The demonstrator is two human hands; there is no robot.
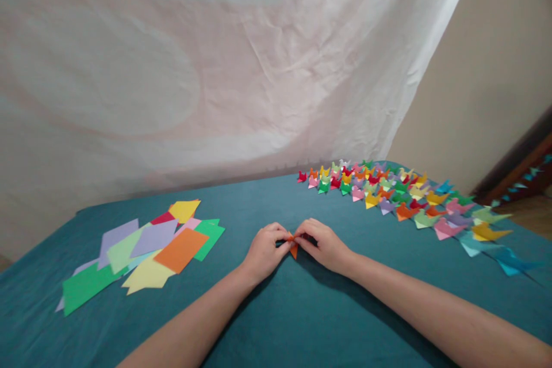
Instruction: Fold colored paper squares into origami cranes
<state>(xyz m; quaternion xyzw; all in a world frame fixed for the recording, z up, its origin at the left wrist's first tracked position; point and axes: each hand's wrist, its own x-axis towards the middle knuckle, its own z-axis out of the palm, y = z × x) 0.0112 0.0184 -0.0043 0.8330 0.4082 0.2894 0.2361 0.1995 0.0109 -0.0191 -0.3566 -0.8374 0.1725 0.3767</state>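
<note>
A small folded piece of orange paper (294,250) is pinched between my two hands just above the middle of the table. My left hand (268,247) grips its left side with thumb and fingertips. On the other side, the thumb and fingers of my right hand (322,244) close on it too. A pointed orange tip shows below the fingers; the rest of the paper is mostly covered by them.
Loose coloured paper sheets, with an orange sheet (181,250) on top, lie overlapping at the left. Rows of folded paper birds, among them a pink bird (448,229), stand at the right on the teal tablecloth (259,322). A pale curtain (215,69) hangs behind.
</note>
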